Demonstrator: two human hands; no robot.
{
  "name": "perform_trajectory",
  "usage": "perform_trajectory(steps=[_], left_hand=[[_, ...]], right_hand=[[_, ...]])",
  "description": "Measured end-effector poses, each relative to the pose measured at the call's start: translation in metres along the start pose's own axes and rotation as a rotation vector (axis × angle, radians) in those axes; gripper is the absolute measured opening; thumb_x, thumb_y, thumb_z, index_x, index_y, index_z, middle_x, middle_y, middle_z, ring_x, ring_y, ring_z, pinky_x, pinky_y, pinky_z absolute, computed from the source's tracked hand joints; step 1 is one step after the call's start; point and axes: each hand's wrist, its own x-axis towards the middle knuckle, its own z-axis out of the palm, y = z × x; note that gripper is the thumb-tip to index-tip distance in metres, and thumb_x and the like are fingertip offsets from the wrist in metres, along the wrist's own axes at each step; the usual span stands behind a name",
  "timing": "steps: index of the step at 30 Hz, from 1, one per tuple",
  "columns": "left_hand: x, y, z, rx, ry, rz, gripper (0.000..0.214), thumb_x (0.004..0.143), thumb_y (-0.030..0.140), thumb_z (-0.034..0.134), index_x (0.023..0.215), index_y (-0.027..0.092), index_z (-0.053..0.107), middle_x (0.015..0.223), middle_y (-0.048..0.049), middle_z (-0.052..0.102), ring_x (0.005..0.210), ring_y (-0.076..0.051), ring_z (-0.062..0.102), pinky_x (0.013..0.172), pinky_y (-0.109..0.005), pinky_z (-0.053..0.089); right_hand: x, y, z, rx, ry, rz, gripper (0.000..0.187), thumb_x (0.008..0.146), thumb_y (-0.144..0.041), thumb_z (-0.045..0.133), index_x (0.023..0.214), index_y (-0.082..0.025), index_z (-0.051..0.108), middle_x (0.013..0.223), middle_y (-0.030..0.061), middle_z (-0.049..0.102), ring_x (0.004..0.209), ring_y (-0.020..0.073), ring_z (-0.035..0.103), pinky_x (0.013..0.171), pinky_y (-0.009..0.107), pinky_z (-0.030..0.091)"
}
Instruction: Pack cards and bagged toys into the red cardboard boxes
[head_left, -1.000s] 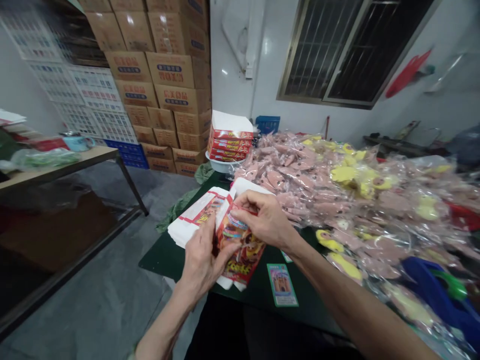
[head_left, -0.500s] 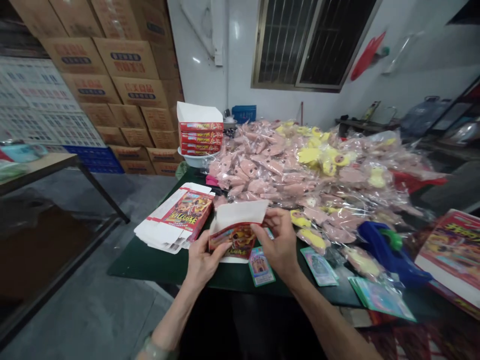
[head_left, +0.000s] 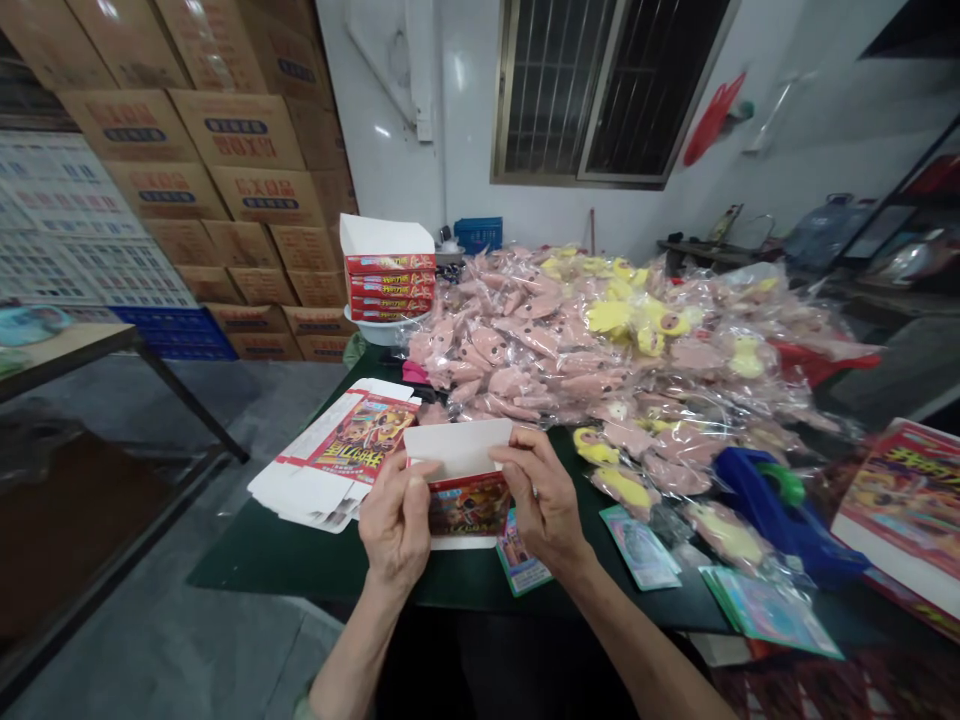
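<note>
A small red printed carton [head_left: 469, 505] with a raised white flap is held upright over the front of the green table. My left hand [head_left: 397, 520] is closed on its left side, thumb near the upper edge. On the other side, my right hand [head_left: 544, 495] pinches the upper right corner by the flap. Just below my right hand lies a stack of cards [head_left: 523, 565], partly hidden by the hand and the carton. Flattened red and white cartons [head_left: 352, 450] lie in a pile to the left of my left hand.
Bagged pink and yellow plush-like toys [head_left: 525, 340] heap across the table's back. Filled red boxes [head_left: 390, 285] are stacked at the back left. More cards [head_left: 645, 550], a blue tape dispenser [head_left: 784, 510] and a red box [head_left: 907, 500] are on the right. Brown cartons [head_left: 247, 135] stand behind.
My left hand has moved up the carton's left side, its thumb now near the top. My right fingers have shifted to the flap's right corner. The view has shifted slightly.
</note>
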Motion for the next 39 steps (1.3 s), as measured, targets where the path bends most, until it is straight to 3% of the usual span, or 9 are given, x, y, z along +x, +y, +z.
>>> perform_trajectory(steps=[3, 6, 8, 10, 14, 20, 26, 29, 39], left_hand=[[0.007, 0.006, 0.007, -0.143, 0.019, -0.201, 0.025, 0.088, 0.029, 0.045, 0.092, 0.019, 0.068, 0.094, -0.005, 0.068, 0.105, -0.021, 0.058, 0.094, -0.034, 0.043], [0.015, 0.013, 0.009, -0.462, 0.053, -0.457, 0.032, 0.083, 0.031, 0.056, 0.114, 0.024, 0.058, 0.098, -0.0031, 0.067, 0.091, -0.017, 0.063, 0.08, -0.028, 0.049], [0.019, 0.015, 0.009, -0.653, 0.004, -0.573, 0.043, 0.079, 0.028, 0.061, 0.12, 0.027, 0.052, 0.096, -0.0015, 0.067, 0.082, -0.014, 0.063, 0.071, -0.024, 0.05], [0.021, 0.013, 0.01, -0.725, -0.073, -0.587, 0.03, 0.077, 0.024, 0.063, 0.106, 0.024, 0.061, 0.094, -0.0019, 0.067, 0.083, -0.015, 0.063, 0.073, -0.024, 0.05], [0.016, 0.004, 0.016, -0.754, -0.113, -0.494, 0.007, 0.078, 0.016, 0.06, 0.075, 0.02, 0.066, 0.099, -0.0042, 0.067, 0.094, -0.018, 0.061, 0.081, -0.03, 0.048], [0.011, 0.002, 0.01, -0.768, -0.222, -0.362, 0.023, 0.086, 0.028, 0.049, 0.091, 0.018, 0.069, 0.108, -0.0101, 0.065, 0.106, -0.023, 0.057, 0.085, -0.033, 0.047], [0.032, 0.021, -0.006, -0.228, -0.448, -0.092, 0.015, 0.082, 0.014, 0.057, 0.093, 0.02, 0.064, 0.094, -0.003, 0.067, 0.092, -0.013, 0.062, 0.081, -0.022, 0.047], [0.039, 0.031, -0.011, -0.088, -0.427, 0.041, 0.015, 0.082, 0.011, 0.056, 0.092, 0.018, 0.064, 0.084, -0.0014, 0.068, 0.08, -0.01, 0.064, 0.072, -0.019, 0.049], [0.044, 0.022, -0.02, -0.076, -0.513, 0.243, 0.018, 0.08, 0.007, 0.058, 0.092, 0.016, 0.067, 0.092, -0.0067, 0.071, 0.083, -0.014, 0.068, 0.074, -0.023, 0.055]], right_hand=[[0.007, 0.003, -0.004, 0.197, -0.023, 0.182, 0.026, 0.087, -0.021, 0.046, 0.113, -0.025, 0.051, 0.095, 0.0042, 0.057, 0.087, 0.016, 0.058, 0.074, 0.03, 0.05], [0.015, 0.008, -0.011, 0.388, -0.149, 0.296, 0.045, 0.086, -0.024, 0.05, 0.129, -0.026, 0.037, 0.091, 0.0009, 0.056, 0.076, 0.0122, 0.056, 0.065, 0.024, 0.05], [0.019, 0.012, -0.015, 0.385, -0.231, 0.286, 0.035, 0.086, -0.024, 0.051, 0.12, -0.025, 0.047, 0.09, 0.0007, 0.056, 0.076, 0.0112, 0.055, 0.064, 0.021, 0.048], [0.019, 0.017, -0.016, 0.309, -0.211, 0.233, 0.018, 0.087, -0.022, 0.05, 0.103, -0.022, 0.057, 0.09, 0.0019, 0.057, 0.081, 0.0121, 0.056, 0.069, 0.023, 0.048], [0.013, 0.028, -0.016, 0.265, -0.138, 0.149, 0.017, 0.089, -0.018, 0.046, 0.095, -0.021, 0.062, 0.097, 0.0054, 0.059, 0.097, 0.0161, 0.056, 0.083, 0.031, 0.047], [0.011, 0.025, -0.025, 0.341, -0.225, 0.261, 0.017, 0.081, -0.028, 0.062, 0.096, -0.021, 0.064, 0.104, 0.0081, 0.06, 0.094, 0.0185, 0.06, 0.069, 0.027, 0.053], [0.014, 0.017, -0.027, 0.137, -0.17, 0.204, 0.01, 0.083, -0.025, 0.06, 0.09, -0.019, 0.062, 0.087, 0.0031, 0.063, 0.075, 0.0119, 0.06, 0.059, 0.019, 0.048], [0.012, 0.012, -0.027, 0.057, -0.132, 0.159, 0.008, 0.084, -0.023, 0.058, 0.089, -0.018, 0.061, 0.078, 0.0004, 0.061, 0.066, 0.0094, 0.057, 0.055, 0.018, 0.046], [0.004, 0.007, -0.025, 0.074, -0.091, 0.045, 0.01, 0.083, -0.015, 0.058, 0.091, -0.019, 0.063, 0.09, 0.0046, 0.065, 0.084, 0.014, 0.062, 0.069, 0.025, 0.051]])
